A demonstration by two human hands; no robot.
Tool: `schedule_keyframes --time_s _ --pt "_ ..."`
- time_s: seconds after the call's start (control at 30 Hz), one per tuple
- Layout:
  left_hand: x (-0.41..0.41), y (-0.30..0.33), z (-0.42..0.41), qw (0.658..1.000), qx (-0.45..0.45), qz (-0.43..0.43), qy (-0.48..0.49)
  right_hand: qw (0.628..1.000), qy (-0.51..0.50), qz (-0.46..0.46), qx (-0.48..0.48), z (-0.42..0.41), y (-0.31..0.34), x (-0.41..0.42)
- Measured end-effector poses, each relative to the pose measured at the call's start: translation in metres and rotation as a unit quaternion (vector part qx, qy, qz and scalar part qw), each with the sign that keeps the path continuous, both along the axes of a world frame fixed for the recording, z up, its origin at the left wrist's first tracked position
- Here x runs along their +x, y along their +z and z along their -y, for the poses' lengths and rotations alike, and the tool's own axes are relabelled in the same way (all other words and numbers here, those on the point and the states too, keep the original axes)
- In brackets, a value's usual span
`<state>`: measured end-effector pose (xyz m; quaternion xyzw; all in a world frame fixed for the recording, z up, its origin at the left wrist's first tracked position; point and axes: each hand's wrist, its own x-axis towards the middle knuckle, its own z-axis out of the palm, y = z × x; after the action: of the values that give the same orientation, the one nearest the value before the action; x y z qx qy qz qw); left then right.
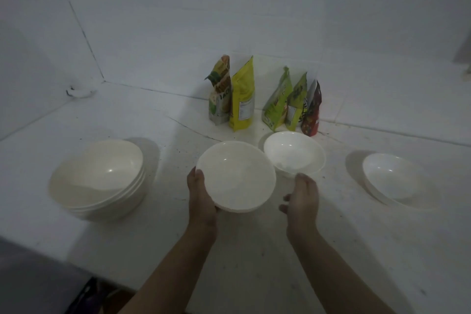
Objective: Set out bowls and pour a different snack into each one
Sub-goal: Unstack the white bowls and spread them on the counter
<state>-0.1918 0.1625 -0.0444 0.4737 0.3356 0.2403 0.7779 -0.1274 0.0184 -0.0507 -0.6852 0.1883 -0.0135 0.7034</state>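
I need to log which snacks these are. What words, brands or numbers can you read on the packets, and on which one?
"JAC": large letters, cut off, low on the leftmost green-and-grey packet; only a fragment.
Yellow packet: white nutrition-style panel, print too small to read.
Two light green packets: lettering blurred, unreadable.
Dark red packet: lettering blurred, unreadable.
Bowls: no text seen.

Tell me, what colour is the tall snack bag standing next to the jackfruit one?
Bright yellow snack bag, clearest in the head view.

Held bowl [235, 176]: white, empty, tilted, I grip its left rim.
Set bowls [294, 153]: two, upright.
Stack [99, 176]: left.
Snack bags [242, 94]: five, standing behind.
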Motion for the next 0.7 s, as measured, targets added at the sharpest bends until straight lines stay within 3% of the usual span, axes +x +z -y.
schedule_keyframes --time_s 0.1,0.2,0.33,0.43,0.57,0.7 --pt "0.000 0.021 -0.014 0.997 0.066 0.023 -0.023 0.984 0.176 0.019 -0.017 -0.032 0.031 -0.015" --pt "0.002 0.043 -0.046 0.993 0.107 0.046 -0.011 0.964 0.228 0.103 -0.096 -0.063 0.054 -0.010" --pt "0.002 0.075 -0.104 0.978 0.204 0.049 -0.011 0.968 0.163 0.161 -0.104 -0.103 0.079 0.002" --pt "0.011 0.093 -0.155 0.974 0.225 0.030 -0.001 0.988 0.112 0.104 0.015 -0.132 0.091 0.019" --pt "0.040 0.099 -0.241 0.972 0.234 -0.037 -0.005 0.980 0.071 0.026 0.186 -0.173 0.085 0.043" --pt "0.073 0.082 -0.321 0.957 0.259 -0.122 -0.054 0.975 0.026 -0.013 0.218 -0.212 0.061 0.051"
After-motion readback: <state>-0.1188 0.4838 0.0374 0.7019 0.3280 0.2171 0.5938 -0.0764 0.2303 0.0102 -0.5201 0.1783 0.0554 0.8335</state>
